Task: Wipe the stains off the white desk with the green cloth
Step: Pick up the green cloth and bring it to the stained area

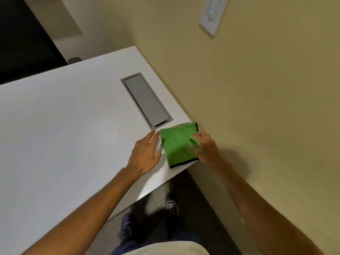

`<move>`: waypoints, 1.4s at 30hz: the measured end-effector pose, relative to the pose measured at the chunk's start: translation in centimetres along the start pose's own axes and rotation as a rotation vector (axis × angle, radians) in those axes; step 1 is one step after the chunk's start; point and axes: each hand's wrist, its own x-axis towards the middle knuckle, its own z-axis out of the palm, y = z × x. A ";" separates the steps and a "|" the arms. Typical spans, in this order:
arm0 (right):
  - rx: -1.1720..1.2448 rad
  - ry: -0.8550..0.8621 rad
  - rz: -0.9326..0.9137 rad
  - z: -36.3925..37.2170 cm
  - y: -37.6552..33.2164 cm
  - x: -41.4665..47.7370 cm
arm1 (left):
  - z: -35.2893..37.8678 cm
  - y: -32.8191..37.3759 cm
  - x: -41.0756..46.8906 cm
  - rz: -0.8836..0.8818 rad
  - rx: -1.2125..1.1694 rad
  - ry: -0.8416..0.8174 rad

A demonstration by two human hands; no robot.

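1. Head view. One white counter (64, 126) filled the left and centre of the frame, its right edge running along a beige wall (257, 107).
2. One green cloth (176, 144), folded to a rough square with black trim on two visible edges, lay flat on the counter at the near right corner, against the wall.
3. One grey rectangular hatch (146, 100) was set flush in the counter just beyond the cloth; the two were close but apart.
4. Two bare hands were in view. The left hand (145, 155) lay palm down on the counter just left of the cloth, fingers extended and only slightly apart, their tips at the cloth's left edge; contact with the cloth could not be confirmed. It gripped nothing.
5. The right hand (204, 146) rested on the cloth's right side, fingers curled onto the fabric. Pressing or pinching the edge: could not tell.
6. Stains on the counter: none could be made out at this resolution.
7. One white wall plate (214, 13) sat on the wall, top right.
8. Two dark shoes with white markings stood on the floor below the counter edge: one (127, 228) to the left, one (172, 207) to the right.
9. One dark panel (24, 39) occupied the upper left corner, beyond the counter; its identity was unclear.
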 end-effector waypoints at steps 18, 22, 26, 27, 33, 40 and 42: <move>0.144 -0.298 0.393 5.2 6.8 6.4 | 12.8 2.0 7.1 -0.781 -0.555 -0.295; 0.095 -0.333 0.480 5.6 6.6 7.6 | 13.1 1.9 7.3 -0.831 -0.652 -0.262; 0.189 -0.333 0.548 6.5 6.4 8.4 | 13.2 1.4 7.2 -0.815 -0.656 -0.250; 0.220 -0.335 0.567 6.9 6.7 8.6 | 13.1 1.2 7.2 -0.812 -0.648 -0.260; 0.317 -0.354 0.592 7.3 6.6 8.5 | 12.3 0.7 6.7 -0.845 -0.628 -0.230; 0.349 -0.326 0.442 5.6 3.2 7.3 | 10.8 0.3 4.6 -0.816 -0.507 -0.022; 0.327 -0.315 0.383 5.6 1.7 7.1 | 10.1 0.3 3.6 -0.821 -0.476 0.030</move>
